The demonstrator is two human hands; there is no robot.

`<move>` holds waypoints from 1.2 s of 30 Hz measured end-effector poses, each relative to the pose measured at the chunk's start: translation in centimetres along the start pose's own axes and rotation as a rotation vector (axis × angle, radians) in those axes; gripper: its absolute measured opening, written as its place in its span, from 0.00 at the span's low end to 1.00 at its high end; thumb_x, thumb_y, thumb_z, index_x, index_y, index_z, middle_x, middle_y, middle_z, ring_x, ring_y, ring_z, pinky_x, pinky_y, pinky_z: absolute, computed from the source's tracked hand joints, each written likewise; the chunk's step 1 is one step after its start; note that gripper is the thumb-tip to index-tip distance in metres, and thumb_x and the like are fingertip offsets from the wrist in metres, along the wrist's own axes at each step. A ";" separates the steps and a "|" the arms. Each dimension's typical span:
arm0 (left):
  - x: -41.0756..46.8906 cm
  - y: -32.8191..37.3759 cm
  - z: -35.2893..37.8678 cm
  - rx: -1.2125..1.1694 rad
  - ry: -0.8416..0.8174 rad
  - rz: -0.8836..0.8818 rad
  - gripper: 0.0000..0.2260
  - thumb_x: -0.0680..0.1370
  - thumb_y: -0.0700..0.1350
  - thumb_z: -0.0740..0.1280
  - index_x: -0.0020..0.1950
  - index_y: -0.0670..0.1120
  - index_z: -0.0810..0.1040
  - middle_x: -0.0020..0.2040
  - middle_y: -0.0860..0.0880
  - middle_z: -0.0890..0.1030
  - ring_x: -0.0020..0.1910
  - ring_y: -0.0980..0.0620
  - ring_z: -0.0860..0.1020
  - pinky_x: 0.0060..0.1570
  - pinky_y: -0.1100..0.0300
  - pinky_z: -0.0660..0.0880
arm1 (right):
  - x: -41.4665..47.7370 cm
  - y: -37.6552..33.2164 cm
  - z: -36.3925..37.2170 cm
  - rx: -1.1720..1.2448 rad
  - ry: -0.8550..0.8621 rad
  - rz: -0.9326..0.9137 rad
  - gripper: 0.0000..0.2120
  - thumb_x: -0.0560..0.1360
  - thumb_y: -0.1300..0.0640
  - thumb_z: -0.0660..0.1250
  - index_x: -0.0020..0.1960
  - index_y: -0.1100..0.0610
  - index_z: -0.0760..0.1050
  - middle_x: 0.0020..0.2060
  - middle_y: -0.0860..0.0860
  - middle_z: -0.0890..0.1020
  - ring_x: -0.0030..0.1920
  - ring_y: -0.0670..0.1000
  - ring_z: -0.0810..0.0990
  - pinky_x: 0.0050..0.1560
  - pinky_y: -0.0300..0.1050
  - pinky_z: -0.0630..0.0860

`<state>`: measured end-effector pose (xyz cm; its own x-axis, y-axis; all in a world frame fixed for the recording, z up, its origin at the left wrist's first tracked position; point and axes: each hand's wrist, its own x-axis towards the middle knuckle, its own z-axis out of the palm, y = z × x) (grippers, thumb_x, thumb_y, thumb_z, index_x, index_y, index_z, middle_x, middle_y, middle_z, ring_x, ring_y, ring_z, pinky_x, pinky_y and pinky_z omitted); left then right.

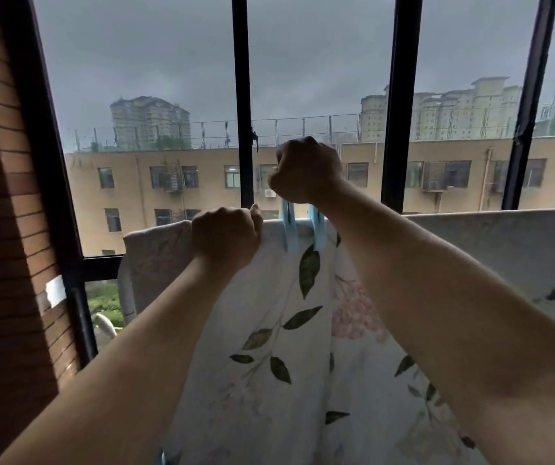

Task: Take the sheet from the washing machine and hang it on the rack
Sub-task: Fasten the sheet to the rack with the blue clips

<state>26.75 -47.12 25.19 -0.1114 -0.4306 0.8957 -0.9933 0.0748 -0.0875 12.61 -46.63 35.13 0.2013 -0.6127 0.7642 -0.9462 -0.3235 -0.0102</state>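
Observation:
A white sheet (pixel 269 330) printed with green leaves and pale pink flowers hangs over a horizontal rail in front of me; the rail itself is hidden under the cloth. My left hand (pixel 225 239) grips the sheet's top edge with curled fingers. Just to its right, a light blue clothes peg (pixel 291 229) sits astride the top fold, and a second blue peg (pixel 318 229) stands beside it. My right hand (pixel 306 172) is closed above them around the pegs' upper ends.
A black-framed window (pixel 244 95) stands right behind the sheet, with buildings outside. A brick wall (pixel 4 229) closes off the left side. The sheet continues along the rail to the right edge of view.

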 end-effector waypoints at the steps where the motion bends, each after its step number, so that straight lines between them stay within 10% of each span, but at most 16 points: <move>1: 0.0 -0.1 0.1 -0.011 0.002 -0.001 0.24 0.82 0.53 0.59 0.30 0.42 0.79 0.25 0.44 0.77 0.23 0.48 0.73 0.33 0.60 0.63 | -0.1 0.1 0.2 0.029 0.001 0.010 0.05 0.66 0.58 0.61 0.33 0.53 0.66 0.29 0.46 0.72 0.36 0.51 0.75 0.42 0.43 0.73; 8: 0.1 -0.2 -0.1 -0.013 0.041 0.005 0.25 0.83 0.54 0.55 0.34 0.43 0.81 0.28 0.44 0.79 0.26 0.45 0.77 0.34 0.58 0.63 | -0.2 1.1 0.0 -0.021 -0.023 -0.052 0.17 0.76 0.44 0.60 0.36 0.55 0.76 0.30 0.50 0.79 0.33 0.51 0.80 0.42 0.43 0.79; 13: 0.1 -0.9 -0.7 -0.246 -0.098 0.041 0.23 0.84 0.56 0.50 0.46 0.46 0.81 0.38 0.47 0.80 0.36 0.47 0.77 0.40 0.58 0.65 | -2.0 0.6 0.1 -0.145 0.113 -0.098 0.33 0.76 0.29 0.53 0.64 0.53 0.78 0.60 0.52 0.83 0.60 0.54 0.80 0.59 0.49 0.74; 16: -1.8 -2.5 -1.3 -0.540 0.049 0.109 0.13 0.83 0.51 0.58 0.53 0.45 0.79 0.49 0.46 0.81 0.50 0.47 0.78 0.49 0.60 0.69 | -4.5 -1.4 -0.1 -0.039 0.319 -0.185 0.26 0.78 0.36 0.57 0.57 0.54 0.82 0.58 0.50 0.84 0.64 0.52 0.78 0.68 0.49 0.69; 20: -9.1 -5.4 -1.6 -0.568 0.211 0.106 0.05 0.79 0.41 0.64 0.47 0.40 0.77 0.46 0.45 0.78 0.46 0.46 0.75 0.51 0.54 0.72 | -9.3 -5.3 1.9 0.179 0.476 -0.308 0.15 0.78 0.49 0.63 0.42 0.57 0.83 0.40 0.51 0.85 0.49 0.52 0.82 0.54 0.47 0.75; 29: -27.7 -15.1 1.7 -0.554 -0.094 -0.127 0.06 0.75 0.46 0.65 0.43 0.44 0.77 0.39 0.51 0.76 0.38 0.47 0.74 0.41 0.52 0.70 | -19.2 -15.1 11.6 0.415 0.054 -0.137 0.18 0.75 0.53 0.62 0.28 0.54 0.65 0.24 0.49 0.69 0.26 0.52 0.70 0.31 0.39 0.62; 36: -34.1 -19.9 5.2 -0.579 -0.585 -0.333 0.27 0.74 0.66 0.62 0.59 0.46 0.75 0.54 0.50 0.75 0.54 0.50 0.73 0.55 0.53 0.70 | -26.5 -20.4 18.4 0.394 -0.490 0.374 0.20 0.79 0.47 0.57 0.30 0.52 0.64 0.38 0.54 0.82 0.42 0.54 0.80 0.41 0.43 0.71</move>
<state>50.14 -38.62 -5.91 0.0259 -0.8900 0.4551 -0.8241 0.2387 0.5137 31.21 -37.04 3.18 0.0602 -0.9555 0.2887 -0.8312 -0.2081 -0.5155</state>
